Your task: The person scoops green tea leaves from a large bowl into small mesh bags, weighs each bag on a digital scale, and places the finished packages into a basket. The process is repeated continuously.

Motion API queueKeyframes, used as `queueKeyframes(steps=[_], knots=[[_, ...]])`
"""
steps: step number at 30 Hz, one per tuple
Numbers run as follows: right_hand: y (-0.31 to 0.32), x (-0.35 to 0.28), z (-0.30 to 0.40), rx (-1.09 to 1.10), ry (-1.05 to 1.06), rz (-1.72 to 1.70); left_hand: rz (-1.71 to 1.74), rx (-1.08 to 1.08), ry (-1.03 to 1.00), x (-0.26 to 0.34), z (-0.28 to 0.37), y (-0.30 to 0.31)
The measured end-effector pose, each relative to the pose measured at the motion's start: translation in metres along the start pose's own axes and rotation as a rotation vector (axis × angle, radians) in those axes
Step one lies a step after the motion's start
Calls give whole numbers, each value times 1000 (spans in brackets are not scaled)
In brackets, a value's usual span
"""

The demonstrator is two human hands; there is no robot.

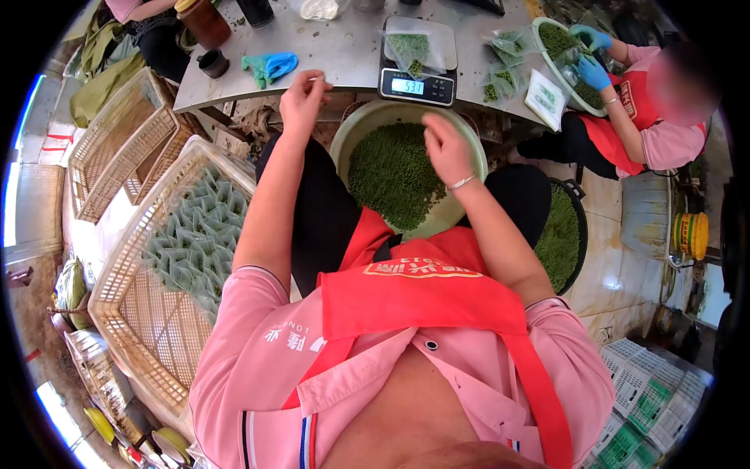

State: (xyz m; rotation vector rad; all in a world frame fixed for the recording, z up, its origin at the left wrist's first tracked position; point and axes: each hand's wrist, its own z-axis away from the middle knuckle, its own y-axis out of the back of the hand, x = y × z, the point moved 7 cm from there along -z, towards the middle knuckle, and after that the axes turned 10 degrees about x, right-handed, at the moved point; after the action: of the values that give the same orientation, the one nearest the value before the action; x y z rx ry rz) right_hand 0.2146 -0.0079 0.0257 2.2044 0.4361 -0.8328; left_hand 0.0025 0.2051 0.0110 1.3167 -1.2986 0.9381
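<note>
A large pale green basin [454, 210] stands between my knees, holding a heap of small green berries [392, 170] that look like green peppercorns. My right hand [450, 149], slightly blurred, hovers over its right side with bent fingers; whether anything is in them is unclear. My left hand [304, 102] is raised by the table's front edge, fingertips close together. On the steel table [345, 53], a digital scale [430, 88] with a lit display carries a clear plastic bag [410, 50] partly filled with berries. Crumpled blue-green gloves [272, 67] lie left of it.
At left, a plastic crate [158, 328] holds many filled bags [196, 240]. Filled bags [505, 79] and a white packet [546, 99] lie at the table's right. A gloved co-worker [633, 105] handles berries over another basin [542, 64]. A black tub [580, 234] stands by my right knee.
</note>
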Motion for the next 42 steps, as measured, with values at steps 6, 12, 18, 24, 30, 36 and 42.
queueKeyframes(steps=[6, 12, 18, 24, 30, 36, 42], knots=[[-31, -12, -78, 0, 124, 324, -152, -15, -6, 2, 24, -18], [-52, -32, -136, -218, 181, 632, -567, 22, -414, 36, 30, -31], [-93, -124, -102, -506, 449, 483, -862, 75, -325, 28, 19, -25], [-127, -87, -88, -781, 275, 617, -790, 1, -451, 20, 25, -38], [-108, -89, -81, -685, 277, 557, -796, -22, -493, 26, 27, -43], [-76, -87, -88, -578, 408, -4, -734, -68, -348, 21, 31, -43], [82, 20, -136, 219, 146, 302, -510, 41, 26, 5, 15, -23]])
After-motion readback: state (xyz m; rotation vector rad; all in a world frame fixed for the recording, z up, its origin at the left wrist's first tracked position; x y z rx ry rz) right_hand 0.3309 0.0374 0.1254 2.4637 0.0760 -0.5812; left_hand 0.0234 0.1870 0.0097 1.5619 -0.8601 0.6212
